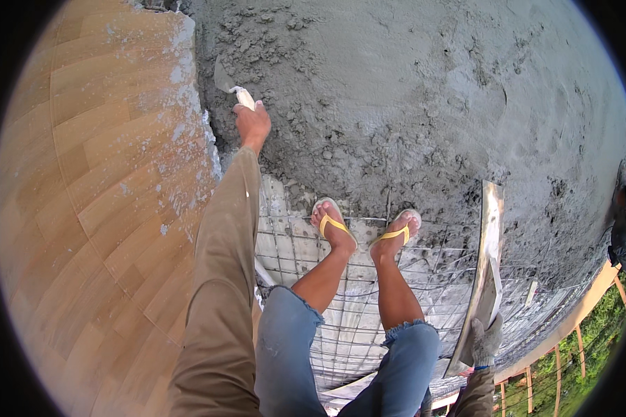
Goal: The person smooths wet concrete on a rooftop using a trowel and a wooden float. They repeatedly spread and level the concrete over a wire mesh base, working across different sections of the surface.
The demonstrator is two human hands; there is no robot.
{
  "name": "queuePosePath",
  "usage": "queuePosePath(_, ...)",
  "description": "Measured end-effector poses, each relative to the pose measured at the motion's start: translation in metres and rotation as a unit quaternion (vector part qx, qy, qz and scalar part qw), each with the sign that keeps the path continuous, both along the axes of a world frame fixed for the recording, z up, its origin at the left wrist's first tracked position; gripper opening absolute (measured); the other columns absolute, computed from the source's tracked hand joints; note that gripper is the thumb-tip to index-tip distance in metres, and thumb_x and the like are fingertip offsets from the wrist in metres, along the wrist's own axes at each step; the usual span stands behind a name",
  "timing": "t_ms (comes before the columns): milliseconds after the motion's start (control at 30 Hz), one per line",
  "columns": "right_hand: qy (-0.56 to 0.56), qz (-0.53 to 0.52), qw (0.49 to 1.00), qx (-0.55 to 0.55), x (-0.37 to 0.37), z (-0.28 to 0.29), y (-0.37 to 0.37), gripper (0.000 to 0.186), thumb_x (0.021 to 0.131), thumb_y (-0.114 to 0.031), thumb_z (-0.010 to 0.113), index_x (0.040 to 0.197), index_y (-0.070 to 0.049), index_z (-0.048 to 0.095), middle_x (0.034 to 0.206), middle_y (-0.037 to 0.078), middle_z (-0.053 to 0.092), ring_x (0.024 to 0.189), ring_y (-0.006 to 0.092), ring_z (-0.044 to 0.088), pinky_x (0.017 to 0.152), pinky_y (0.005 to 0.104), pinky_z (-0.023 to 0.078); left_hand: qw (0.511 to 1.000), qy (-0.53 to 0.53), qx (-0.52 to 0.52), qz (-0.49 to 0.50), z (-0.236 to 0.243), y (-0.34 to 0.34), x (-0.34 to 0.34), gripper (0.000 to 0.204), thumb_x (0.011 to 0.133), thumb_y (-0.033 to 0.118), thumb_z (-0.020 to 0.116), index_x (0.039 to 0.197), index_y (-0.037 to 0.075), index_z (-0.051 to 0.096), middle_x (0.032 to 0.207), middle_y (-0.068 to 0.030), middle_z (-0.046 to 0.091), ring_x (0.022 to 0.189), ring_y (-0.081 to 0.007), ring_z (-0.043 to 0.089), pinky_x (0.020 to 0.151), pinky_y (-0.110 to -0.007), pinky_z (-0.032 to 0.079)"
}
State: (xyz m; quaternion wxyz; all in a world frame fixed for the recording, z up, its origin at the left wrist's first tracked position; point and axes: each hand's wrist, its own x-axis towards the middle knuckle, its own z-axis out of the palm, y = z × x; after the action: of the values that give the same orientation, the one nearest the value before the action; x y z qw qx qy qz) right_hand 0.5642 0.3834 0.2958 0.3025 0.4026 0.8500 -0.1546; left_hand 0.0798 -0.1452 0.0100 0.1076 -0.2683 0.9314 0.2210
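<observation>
Trowel, metal-bladed, pale-handled point(243, 97): bare left hand point(253, 125), fingers clamped round handle, we judge for blade control. Long cement-smeared board point(481, 271): grey-gloved right hand point(486, 342), fingers clamped, likely steadying it.

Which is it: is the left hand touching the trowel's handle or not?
Touching. The head view shows the left hand gripping the trowel by its pale handle.

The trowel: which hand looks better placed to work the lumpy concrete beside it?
Probably the left hand: it grips the trowel, blade at the lumpy concrete. The gloved right hand holds a long board, farther away.
</observation>
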Motion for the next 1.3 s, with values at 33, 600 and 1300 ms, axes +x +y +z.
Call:
queuePosePath(33,-0.04,0.0,0.999,0.006,0.002,0.003,-0.002,0.08,0.08,-0.053,0.079,0.133,0.0,0.05,0.108,0.028,0.068,0.1,0.0498,0.065,0.083,0.052,0.051,0.999,0.009,0.034,0.023,-0.002,0.008,0.0,0.054,0.097,0.029,0.062,0.121,-0.015,0.041,0.115,-0.0395,0.062,0.109,-0.0518,0.063,0.092,-0.054,0.051)
queuePosePath(600,-0.097,-0.059,0.994,0.004,0.017,0.035,0.007,0.072,0.079,-0.044,0.081,0.128,0.002,0.053,0.109,0.027,0.067,0.101,0.0491,0.065,0.087,0.0533,0.051,0.984,0.015,0.154,-0.093,0.074,0.215,-0.043,0.053,0.098,0.031,0.061,0.121,-0.014,0.046,0.111,-0.0364,0.064,0.104,-0.0498,0.065,0.09,-0.054,0.051)
queuePosePath(1300,-0.119,-0.098,0.988,-0.031,0.024,0.0,-0.005,0.075,0.078,-0.046,0.081,0.127,0.003,0.053,0.108,0.029,0.068,0.101,0.0464,0.066,0.086,0.0517,0.051,0.971,-0.01,0.113,-0.211,0.029,0.186,-0.075,0.047,0.098,0.033,0.061,0.116,-0.008,0.046,0.103,-0.0391,0.065,0.1,-0.0553,0.065,0.084,-0.057,0.051)
